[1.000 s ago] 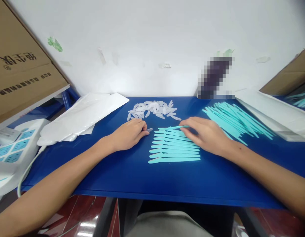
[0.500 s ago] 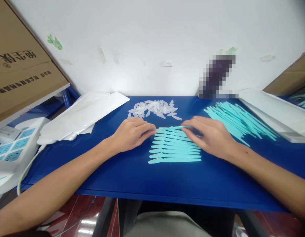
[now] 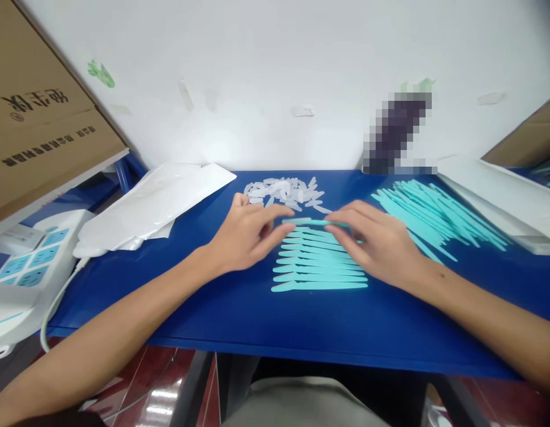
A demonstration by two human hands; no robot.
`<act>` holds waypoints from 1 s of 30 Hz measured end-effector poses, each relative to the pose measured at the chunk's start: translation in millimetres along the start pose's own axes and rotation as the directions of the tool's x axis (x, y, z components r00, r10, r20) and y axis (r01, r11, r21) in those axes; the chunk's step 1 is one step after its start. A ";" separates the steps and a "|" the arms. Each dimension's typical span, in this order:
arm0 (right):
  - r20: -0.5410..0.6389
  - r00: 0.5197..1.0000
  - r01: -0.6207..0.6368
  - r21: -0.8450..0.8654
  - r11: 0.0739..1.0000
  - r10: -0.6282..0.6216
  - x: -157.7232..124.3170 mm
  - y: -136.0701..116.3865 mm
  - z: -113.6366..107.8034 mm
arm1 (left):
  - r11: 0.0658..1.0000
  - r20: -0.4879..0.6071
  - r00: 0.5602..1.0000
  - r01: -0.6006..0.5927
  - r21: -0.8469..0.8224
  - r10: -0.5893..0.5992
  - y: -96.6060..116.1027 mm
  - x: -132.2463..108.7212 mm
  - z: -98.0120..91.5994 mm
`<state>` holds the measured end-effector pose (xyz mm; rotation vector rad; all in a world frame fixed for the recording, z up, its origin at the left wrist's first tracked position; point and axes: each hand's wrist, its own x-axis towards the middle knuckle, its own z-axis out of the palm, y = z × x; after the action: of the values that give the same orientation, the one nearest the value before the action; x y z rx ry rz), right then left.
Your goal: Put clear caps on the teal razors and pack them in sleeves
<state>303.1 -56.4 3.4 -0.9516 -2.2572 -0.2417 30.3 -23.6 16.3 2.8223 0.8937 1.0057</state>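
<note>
Above teal row (image 3: 321, 268) — left hand (image 3: 245, 237), right hand (image 3: 377, 243) pinch one stick (image 3: 312, 223).

One head-worn camera looks forward and down across the blue table (image 3: 239, 320), close above the left hand (image 3: 243, 237) and right hand (image 3: 377, 243) at mid-frame, facing the white wall (image 3: 275, 71); its edges seem bent by a wide lens.
</note>
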 end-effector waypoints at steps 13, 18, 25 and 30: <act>0.334 0.940 -0.041 -0.068 0.997 0.061 -5.1 29.0 -0.7 | 0.908 0.318 0.913 0.113 0.403 -0.255 -47.3 -3.1 4.8; 0.391 0.920 -0.021 0.006 1.000 0.017 -5.4 33.0 -2.7 | 0.973 0.340 0.932 0.050 0.226 -0.127 -46.0 0.0 3.8; 0.381 0.909 -0.204 0.048 0.978 0.171 -4.3 27.1 -4.5 | 0.987 0.108 0.981 0.158 0.031 -0.161 -37.2 -1.2 0.8; 0.302 0.932 -0.222 0.033 0.975 0.202 -0.6 24.5 -8.5 | 0.996 0.244 0.966 0.086 0.004 -0.084 -39.5 -3.9 2.2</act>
<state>324.7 -42.6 7.5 -1.2554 -2.3867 0.0788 9.0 7.7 4.5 2.7924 0.9695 0.6316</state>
